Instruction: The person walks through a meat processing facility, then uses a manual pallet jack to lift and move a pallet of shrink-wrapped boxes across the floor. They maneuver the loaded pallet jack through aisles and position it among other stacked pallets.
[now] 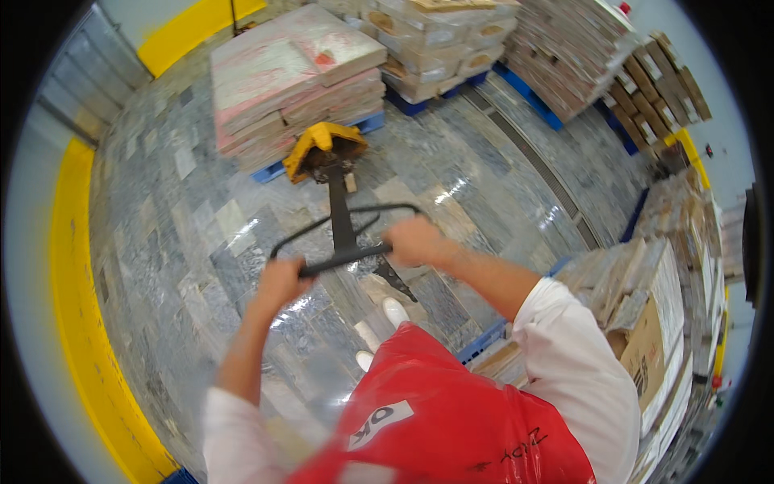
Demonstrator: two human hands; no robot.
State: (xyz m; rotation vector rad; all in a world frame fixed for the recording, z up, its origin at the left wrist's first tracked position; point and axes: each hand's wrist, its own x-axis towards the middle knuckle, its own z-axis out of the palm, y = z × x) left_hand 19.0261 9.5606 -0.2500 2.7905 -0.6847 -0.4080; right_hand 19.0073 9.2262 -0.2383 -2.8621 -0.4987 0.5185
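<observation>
Both my hands grip the black handle bar [345, 259] of a yellow pallet jack [322, 145]. My left hand [280, 282] is closed round the bar's left end, and my right hand [414, 240] round its right end. A dark shaft [339, 206] runs from the handle to the jack's yellow body. The body stands against a blue pallet [270, 172] stacked with flat, film-wrapped boxes [298, 73]. Its forks are hidden from view. I wear a red apron [451, 403] over white sleeves, and my white shoes [394, 311] show below the handle.
More wrapped pallet loads [443, 48] stand at the back, beside a tall stack [564, 48] on blue pallets. Close on my right are loaded pallets with an open carton [645, 347]. A floor drain grate [532, 153] crosses the tiles. A yellow kerb [81, 323] lines the left wall.
</observation>
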